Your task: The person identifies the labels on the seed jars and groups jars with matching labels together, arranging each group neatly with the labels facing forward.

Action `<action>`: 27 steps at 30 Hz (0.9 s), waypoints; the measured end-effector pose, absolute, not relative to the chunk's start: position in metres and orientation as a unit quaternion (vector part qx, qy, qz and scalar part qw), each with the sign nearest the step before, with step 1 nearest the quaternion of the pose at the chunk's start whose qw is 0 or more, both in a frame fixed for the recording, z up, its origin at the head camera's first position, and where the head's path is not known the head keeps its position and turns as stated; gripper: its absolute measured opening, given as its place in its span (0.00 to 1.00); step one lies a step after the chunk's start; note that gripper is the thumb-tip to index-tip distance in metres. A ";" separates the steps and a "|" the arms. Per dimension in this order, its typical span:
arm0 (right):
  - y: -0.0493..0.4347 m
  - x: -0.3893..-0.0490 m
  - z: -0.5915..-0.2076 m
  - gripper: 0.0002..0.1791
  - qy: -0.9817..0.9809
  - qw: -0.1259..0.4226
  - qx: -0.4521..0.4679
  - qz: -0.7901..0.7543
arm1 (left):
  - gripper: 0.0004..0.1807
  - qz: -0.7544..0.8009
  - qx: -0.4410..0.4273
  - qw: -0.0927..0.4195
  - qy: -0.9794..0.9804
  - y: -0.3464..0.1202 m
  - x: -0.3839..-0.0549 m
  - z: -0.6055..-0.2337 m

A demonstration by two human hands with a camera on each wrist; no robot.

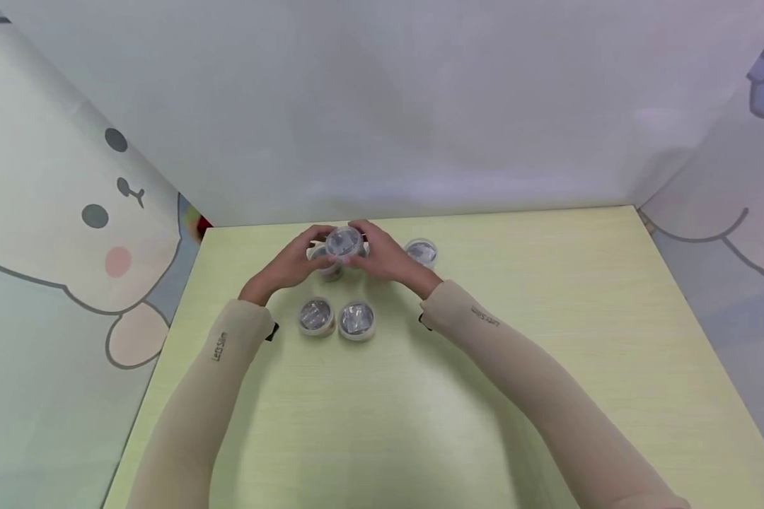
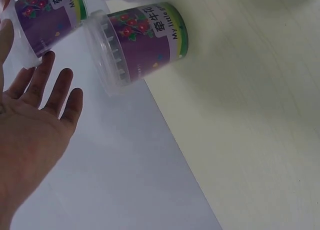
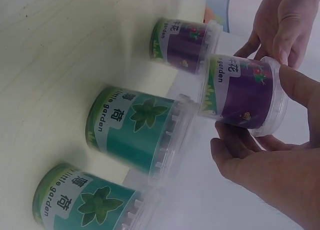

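Both hands hold one lidded plastic cup (image 1: 344,242) with a purple flower label, raised above the tabletop. My right hand (image 1: 385,254) grips it near the lid, thumb on one side and fingers on the other, as the right wrist view shows. From the other side, my left hand (image 1: 293,261) pinches the lid's edge with thumb and fingers, its outer fingers (image 2: 72,107) spread and free. Just beyond the held cup, a second purple cup (image 3: 182,44) stands on the table. Two teal cups with a leaf picture, one (image 3: 135,127) beside another (image 3: 82,200), also stand there.
The pale wooden table (image 1: 547,318) carries another lidded cup (image 1: 421,251) right of the hands. Two cups, one (image 1: 316,316) left of the other (image 1: 356,320), stand nearer the person. A white curtain (image 1: 388,106) hangs behind the table, with printed cartoon sheets at both sides.
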State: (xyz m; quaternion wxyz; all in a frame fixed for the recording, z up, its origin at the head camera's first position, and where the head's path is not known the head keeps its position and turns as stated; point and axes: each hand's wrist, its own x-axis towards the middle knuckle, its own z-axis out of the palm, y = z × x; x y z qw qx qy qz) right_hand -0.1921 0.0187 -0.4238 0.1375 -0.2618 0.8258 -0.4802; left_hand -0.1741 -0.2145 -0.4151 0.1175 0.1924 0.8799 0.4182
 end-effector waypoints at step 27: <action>0.010 -0.200 -0.427 0.38 0.875 0.154 -0.305 -0.343 | 0.33 0.311 0.177 0.107 0.928 -0.220 -0.172 -0.423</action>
